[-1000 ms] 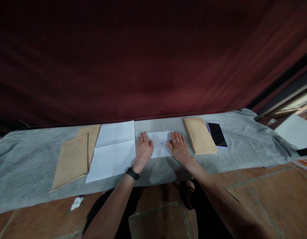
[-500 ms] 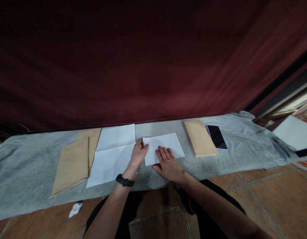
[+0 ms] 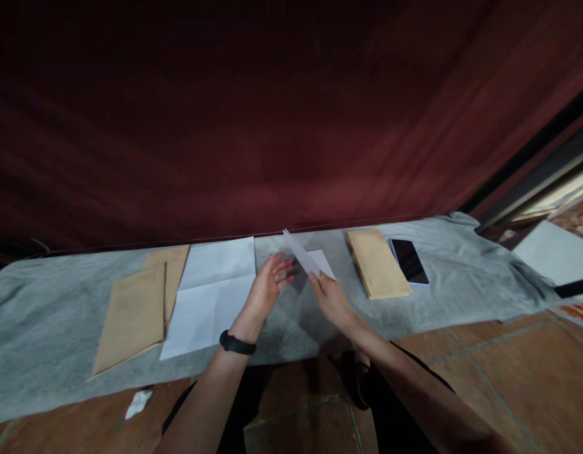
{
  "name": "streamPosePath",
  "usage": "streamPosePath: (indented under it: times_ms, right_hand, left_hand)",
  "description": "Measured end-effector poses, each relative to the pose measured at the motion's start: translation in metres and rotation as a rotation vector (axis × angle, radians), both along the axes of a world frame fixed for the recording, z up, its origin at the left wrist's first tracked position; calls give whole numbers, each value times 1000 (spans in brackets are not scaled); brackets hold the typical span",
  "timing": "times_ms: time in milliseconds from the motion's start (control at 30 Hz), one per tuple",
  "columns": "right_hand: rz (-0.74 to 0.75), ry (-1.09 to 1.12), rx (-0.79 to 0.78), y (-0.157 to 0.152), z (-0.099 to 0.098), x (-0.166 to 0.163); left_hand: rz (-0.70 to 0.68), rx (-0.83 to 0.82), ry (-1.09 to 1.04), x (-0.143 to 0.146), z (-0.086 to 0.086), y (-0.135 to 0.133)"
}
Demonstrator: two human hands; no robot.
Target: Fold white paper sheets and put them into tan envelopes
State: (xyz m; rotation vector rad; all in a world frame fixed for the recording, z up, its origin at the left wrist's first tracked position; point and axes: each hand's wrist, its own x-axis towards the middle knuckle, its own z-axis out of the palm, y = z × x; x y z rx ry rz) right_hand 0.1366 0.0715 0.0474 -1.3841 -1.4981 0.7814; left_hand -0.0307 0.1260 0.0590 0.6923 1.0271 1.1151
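Observation:
My right hand [image 3: 330,297] pinches a folded white sheet of paper [image 3: 306,256] and holds it tilted up above the grey cloth [image 3: 50,296] that covers the long table. My left hand [image 3: 267,285] hovers just left of the sheet with its fingers stretched out and apart, palm toward the paper, holding nothing. A black band sits on my left wrist. Left of that hand lies a larger unfolded white sheet [image 3: 211,293] with crease lines.
Brown envelopes [image 3: 133,309] lie at the left of the cloth. A stack of brown envelopes [image 3: 377,263] and a dark phone [image 3: 407,261] lie at the right. A dark red curtain [image 3: 272,113] hangs behind. Tiled floor below, with a scrap of paper [image 3: 137,402].
The folded sheet lay flat under both hands; my right hand has now lifted it off the cloth and tilted it. My left hand let go and opened beside it.

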Motion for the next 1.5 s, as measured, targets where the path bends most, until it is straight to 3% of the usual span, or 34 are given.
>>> streamPosePath:
  times_ms: [100,167,300,467,600,700,800,933,1067,1167,1300,1500]
  right_hand:
    - [-104,643,10,16,11,12]
    - [-96,930,-18,20,13,16]
    - [-81,1012,-176,17,5,15]
    - [-135,809,-224,14,-15,24]
    - [-222,775,-250,13,-32,40]
    - [-335,699,-249,14,-42,51]
    - [-386,452,-212,17,-49,58]
    - [-274,-135,-64,15,-51,52]
    - [-7,-647,30,-3,-46,29]
    - [112,-796,36,-17,-44,14]
    - [143,-877,120,-25,-48,9]
    - [284,-988,149,-33,-61,15]
  left_hand:
    - [78,-80,66,7,-6,-5]
    - [41,-130,59,12,-10,-9]
    - [-105,-135,28,21,-11,-15]
    - [-32,42,209,21,-12,-13]
    - [-30,215,458,8,-17,-2]
    - [-55,250,586,-1,-25,4]
    - [-85,253,747,-6,-32,4]
    - [-143,259,1008,-5,-31,-1]
    - [-199,247,1217,-2,-23,-5]
    - [-166,356,1394,1,-19,-13]
    - [-86,595,1532,15,-24,-33]
    - [-464,760,1338,41,-49,-69]
